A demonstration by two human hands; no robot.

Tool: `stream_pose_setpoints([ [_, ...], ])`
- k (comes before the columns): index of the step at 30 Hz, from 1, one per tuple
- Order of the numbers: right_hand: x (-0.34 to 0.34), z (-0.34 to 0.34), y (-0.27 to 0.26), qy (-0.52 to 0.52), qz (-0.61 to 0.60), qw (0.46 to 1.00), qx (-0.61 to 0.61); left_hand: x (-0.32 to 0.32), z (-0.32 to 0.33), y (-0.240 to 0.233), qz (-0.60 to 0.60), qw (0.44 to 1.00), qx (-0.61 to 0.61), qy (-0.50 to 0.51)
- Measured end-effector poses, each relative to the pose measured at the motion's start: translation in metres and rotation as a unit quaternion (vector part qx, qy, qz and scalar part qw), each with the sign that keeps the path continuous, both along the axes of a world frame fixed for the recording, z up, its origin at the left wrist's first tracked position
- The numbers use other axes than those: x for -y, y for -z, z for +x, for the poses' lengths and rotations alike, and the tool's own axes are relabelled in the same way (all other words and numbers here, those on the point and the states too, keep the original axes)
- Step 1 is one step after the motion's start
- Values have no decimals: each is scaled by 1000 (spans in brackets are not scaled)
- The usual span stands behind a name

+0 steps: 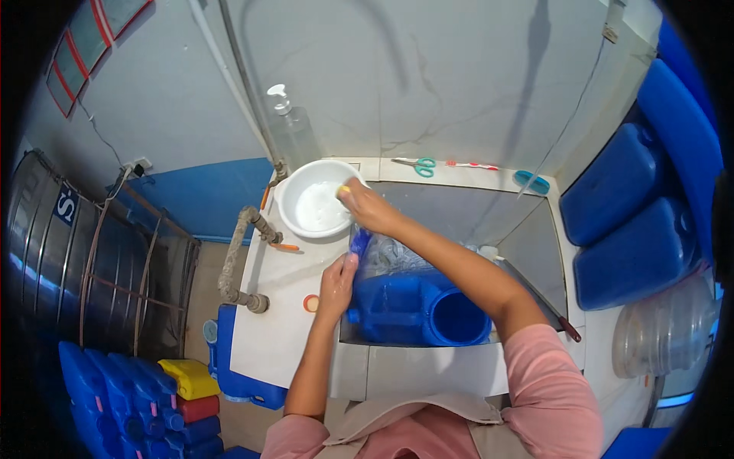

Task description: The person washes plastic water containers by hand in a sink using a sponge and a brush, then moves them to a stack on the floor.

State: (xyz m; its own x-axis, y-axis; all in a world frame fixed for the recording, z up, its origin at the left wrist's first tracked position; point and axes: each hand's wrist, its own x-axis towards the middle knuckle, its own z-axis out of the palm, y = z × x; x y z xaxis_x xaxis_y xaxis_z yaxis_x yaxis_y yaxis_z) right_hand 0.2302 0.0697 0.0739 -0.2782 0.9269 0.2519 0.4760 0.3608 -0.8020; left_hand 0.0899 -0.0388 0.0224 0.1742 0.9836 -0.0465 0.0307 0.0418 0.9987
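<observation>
In my right hand [370,211] is a small yellow sponge [343,189], over the rim of a round white plastic basin [291,222]. Whitish, sudsy-looking liquid [321,207] covers the basin's bottom. My left hand [337,286] grips a narrow, wet blue plastic piece [360,242] at the sink's left edge; my fingers hide part of it. A large blue plastic jug [395,304] lies on its side in the sink [533,241], its wide round mouth facing me. Behind it, clear crumpled-looking items [395,255] lie in the sink, partly hidden by my right arm.
Scissors [423,166], a toothbrush [473,166] and a teal oval brush [532,182] line the back ledge. A pump bottle [293,135] stands behind the basin. A long knife-like tool [539,298] crosses the sink's right side. Pipes [232,269] rise at left; blue jugs [636,258] stand right.
</observation>
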Motion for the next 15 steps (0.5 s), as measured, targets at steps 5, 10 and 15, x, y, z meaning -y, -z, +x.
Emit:
stream_pose_setpoints([
  [5,-69,-65,74,71,121,945,295,9,-64,18,302,816,-491,46],
  [10,-86,-68,94,-1,-3,918,397,-2,-60,32,350,738,-576,-6],
  [15,-29,-32,2,-72,-126,986,85,34,-24,22,352,842,-356,201],
])
